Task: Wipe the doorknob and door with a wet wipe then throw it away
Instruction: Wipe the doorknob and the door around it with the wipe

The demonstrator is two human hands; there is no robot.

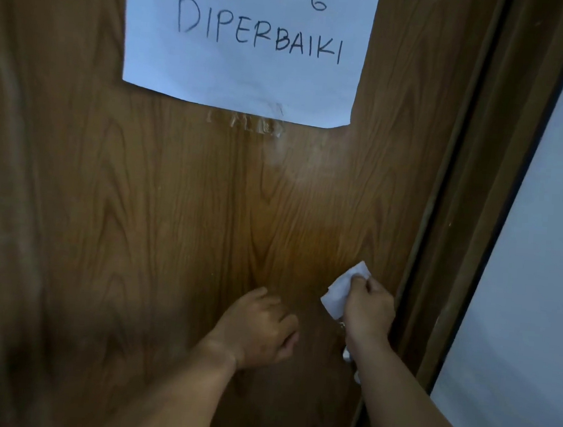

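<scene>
Wet wipe (343, 288) clamped under right hand (368, 311) fingers (362, 280) against door (180, 206); left hand (258, 328) fingers curled, empty.

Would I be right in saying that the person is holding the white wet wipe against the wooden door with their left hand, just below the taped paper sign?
Not quite: the head view shows the wet wipe in the right hand, not the left. The left hand rests bare on the wooden door. The rest holds: the wipe is against the door, below the paper sign.

Bare brown wood-grain door (139, 220) across centre and left of frame; white handwritten paper sign (245, 44) covering top centre; dark door frame (468, 193) bounding right.
</scene>
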